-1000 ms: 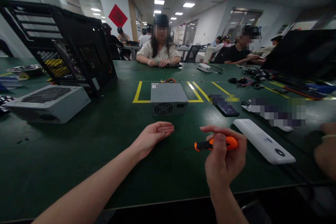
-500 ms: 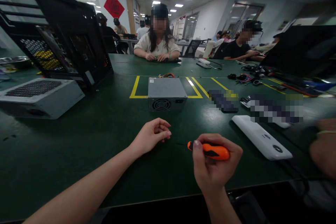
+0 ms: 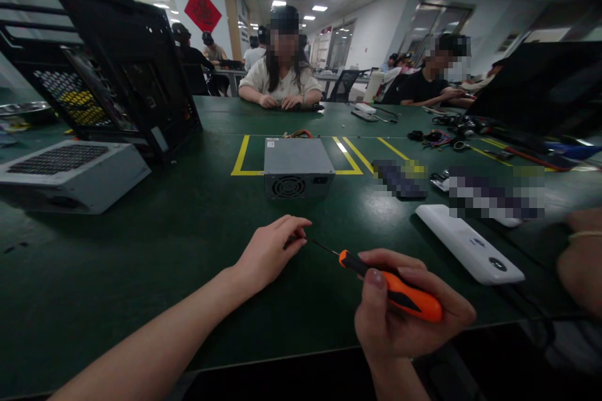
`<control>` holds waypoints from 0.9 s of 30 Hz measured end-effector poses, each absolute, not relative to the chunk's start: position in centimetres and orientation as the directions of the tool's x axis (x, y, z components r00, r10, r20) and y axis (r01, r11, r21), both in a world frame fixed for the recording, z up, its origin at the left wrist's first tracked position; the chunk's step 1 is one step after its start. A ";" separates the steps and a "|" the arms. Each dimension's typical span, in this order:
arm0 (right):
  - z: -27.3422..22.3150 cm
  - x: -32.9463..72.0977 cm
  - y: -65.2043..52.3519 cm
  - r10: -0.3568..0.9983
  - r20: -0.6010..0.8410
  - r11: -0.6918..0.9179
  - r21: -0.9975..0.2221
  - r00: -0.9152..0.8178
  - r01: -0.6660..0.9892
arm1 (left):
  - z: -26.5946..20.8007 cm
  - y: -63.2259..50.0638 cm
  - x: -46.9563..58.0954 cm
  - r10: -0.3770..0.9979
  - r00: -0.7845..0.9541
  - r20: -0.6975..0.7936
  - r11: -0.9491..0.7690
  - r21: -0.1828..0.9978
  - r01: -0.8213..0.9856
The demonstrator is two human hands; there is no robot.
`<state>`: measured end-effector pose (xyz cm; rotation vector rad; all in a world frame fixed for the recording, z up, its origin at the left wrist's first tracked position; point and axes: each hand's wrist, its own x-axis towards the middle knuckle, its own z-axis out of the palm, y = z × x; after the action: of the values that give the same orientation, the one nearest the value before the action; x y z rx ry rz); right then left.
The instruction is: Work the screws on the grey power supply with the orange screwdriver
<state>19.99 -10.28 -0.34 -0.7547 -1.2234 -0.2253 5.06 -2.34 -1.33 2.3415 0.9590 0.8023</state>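
Observation:
An orange and black screwdriver [image 3: 414,296] is wrapped in the fingers of my right hand [image 3: 399,319]. Its thin shaft slants up and left, and the tip ends at the fingertips of my left hand [image 3: 270,250]. Those left fingers are curled together above the green table; whether they pinch the tip or some small part is too dark to make out. Beyond my hands stands a grey computer power supply [image 3: 298,156], its fan grille and socket facing me.
At left a second power supply [image 3: 78,172] lies before a black computer case [image 3: 136,75]. A white power bank [image 3: 470,244] is right of my hands. Yellow tape [image 3: 241,156] marks the green table [image 3: 197,250]. A person sits opposite; another person's arm [image 3: 580,263] shows at the right edge.
My right hand has moved right and down, tilting the screwdriver so its shaft shows. My left hand stays nearly in place, its index finger a little straighter.

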 end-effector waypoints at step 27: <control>-0.9 19.2 -11.5 0.392 0.908 0.712 -0.402 0.149 0.576 | 0.1 -2.9 4.8 0.453 0.846 0.280 -0.870 -0.069 0.489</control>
<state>19.15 -11.50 -0.90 -0.8448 -1.4674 -0.1573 4.78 -2.91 0.12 3.1508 0.8082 0.4214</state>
